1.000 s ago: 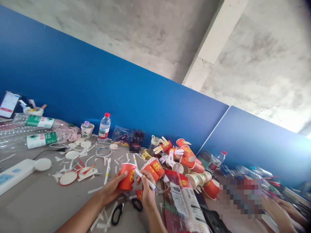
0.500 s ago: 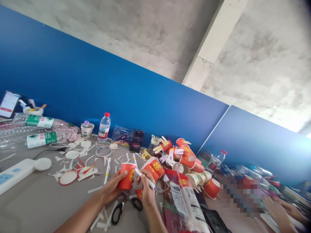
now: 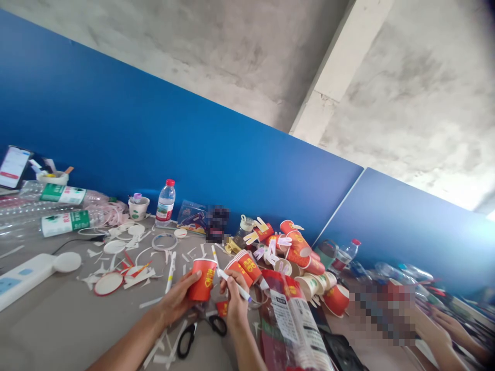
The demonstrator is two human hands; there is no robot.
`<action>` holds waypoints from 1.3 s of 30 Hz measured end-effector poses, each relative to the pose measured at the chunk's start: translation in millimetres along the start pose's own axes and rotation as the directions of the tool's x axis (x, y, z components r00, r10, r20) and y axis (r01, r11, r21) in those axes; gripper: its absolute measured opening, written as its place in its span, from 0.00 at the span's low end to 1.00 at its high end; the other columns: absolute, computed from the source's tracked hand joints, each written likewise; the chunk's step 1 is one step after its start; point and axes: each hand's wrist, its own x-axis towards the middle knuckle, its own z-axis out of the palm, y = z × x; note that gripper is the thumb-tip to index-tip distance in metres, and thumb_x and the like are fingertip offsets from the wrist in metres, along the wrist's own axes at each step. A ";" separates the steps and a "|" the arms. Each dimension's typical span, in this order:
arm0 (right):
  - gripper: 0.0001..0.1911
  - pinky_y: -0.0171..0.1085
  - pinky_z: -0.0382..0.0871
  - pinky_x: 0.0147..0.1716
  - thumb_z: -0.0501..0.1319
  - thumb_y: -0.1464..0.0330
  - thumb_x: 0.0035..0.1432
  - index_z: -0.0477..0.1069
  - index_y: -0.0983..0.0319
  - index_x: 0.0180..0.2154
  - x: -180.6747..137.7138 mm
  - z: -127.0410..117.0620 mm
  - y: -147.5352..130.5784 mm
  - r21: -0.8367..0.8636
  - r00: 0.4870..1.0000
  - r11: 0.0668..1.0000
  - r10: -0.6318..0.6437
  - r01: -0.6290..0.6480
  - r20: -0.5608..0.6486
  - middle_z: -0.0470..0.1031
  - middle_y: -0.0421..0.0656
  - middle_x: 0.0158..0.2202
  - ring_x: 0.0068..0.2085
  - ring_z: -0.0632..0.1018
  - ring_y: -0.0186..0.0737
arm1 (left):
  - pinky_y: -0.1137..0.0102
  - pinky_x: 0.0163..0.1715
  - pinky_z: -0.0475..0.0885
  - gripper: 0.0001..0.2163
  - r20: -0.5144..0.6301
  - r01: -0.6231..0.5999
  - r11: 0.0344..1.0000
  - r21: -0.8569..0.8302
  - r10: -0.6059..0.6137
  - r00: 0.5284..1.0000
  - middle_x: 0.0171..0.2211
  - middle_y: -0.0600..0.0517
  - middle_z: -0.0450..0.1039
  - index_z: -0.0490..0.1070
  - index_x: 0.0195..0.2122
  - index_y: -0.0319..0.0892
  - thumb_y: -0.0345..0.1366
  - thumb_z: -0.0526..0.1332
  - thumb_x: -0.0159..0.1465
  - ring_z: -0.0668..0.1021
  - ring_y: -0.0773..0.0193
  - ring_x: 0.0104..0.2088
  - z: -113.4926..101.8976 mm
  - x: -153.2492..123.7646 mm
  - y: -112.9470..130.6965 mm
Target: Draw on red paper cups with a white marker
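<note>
Head view, left hand: closed around the side of a red paper cup, thumb on the near face
Red paper cup: upright, mouth up, yellow characters facing the right hand; contact with the worktop cannot be determined
Right hand: closed in a writing grip on a white marker
White marker: slanted, purple end toward the wearer, opposite end beside the cup wall; contact cannot be determined
Scissors: on the worktop below both hands, black handles spread, nearer the wearer than the cup
Nested red cups: lying tilted, just beyond the right hand
Cup packaging: clear and red plastic, right of the right hand, stacked cups inside
Cup heap: red and white cups, several with paper cut-outs, behind the packaging
Water bottle: upright, red cap, near the blue partition
Power strip: white, at the left edge
</note>
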 end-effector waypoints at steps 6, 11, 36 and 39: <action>0.33 0.40 0.71 0.29 0.77 0.35 0.49 0.84 0.58 0.33 -1.7 0.1 2.2 0.022 1.000 1.000 0.016 -0.016 -0.021 0.76 0.39 0.21 0.24 0.74 0.41 | 0.61 0.39 0.89 0.08 -0.012 -0.004 1.000 -0.019 0.004 1.000 0.40 0.41 0.90 0.80 0.50 0.39 0.37 0.71 0.76 0.92 0.48 0.40 -1.4 0.8 -1.3; 0.30 0.39 0.71 0.28 0.76 0.37 0.53 0.84 0.58 0.32 -4.8 1.8 0.8 0.000 1.000 1.000 -0.011 0.011 0.016 0.77 0.39 0.21 0.24 0.74 0.42 | 0.64 0.36 0.87 0.09 0.003 -0.029 1.000 -0.004 0.029 1.000 0.37 0.43 0.89 0.81 0.48 0.38 0.32 0.76 0.69 0.91 0.51 0.36 -2.6 1.8 -2.1; 0.27 0.40 0.71 0.28 0.74 0.40 0.56 0.83 0.58 0.33 -5.7 4.5 -12.4 -0.037 0.996 0.999 -0.023 0.026 0.084 0.75 0.39 0.21 0.24 0.73 0.42 | 0.69 0.30 0.79 0.19 0.126 -0.080 0.991 0.109 0.066 0.990 0.35 0.47 0.87 0.84 0.46 0.40 0.41 0.86 0.60 0.86 0.57 0.31 -9.6 6.8 -7.5; 0.28 0.39 0.70 0.27 0.75 0.40 0.55 0.82 0.58 0.31 -4.5 5.1 -12.2 -0.038 0.998 0.999 -0.020 0.022 0.064 0.74 0.39 0.20 0.24 0.72 0.41 | 0.68 0.33 0.81 0.16 0.116 -0.069 0.992 0.104 0.057 0.992 0.39 0.45 0.89 0.84 0.46 0.40 0.40 0.84 0.62 0.87 0.57 0.33 -8.0 4.4 -5.5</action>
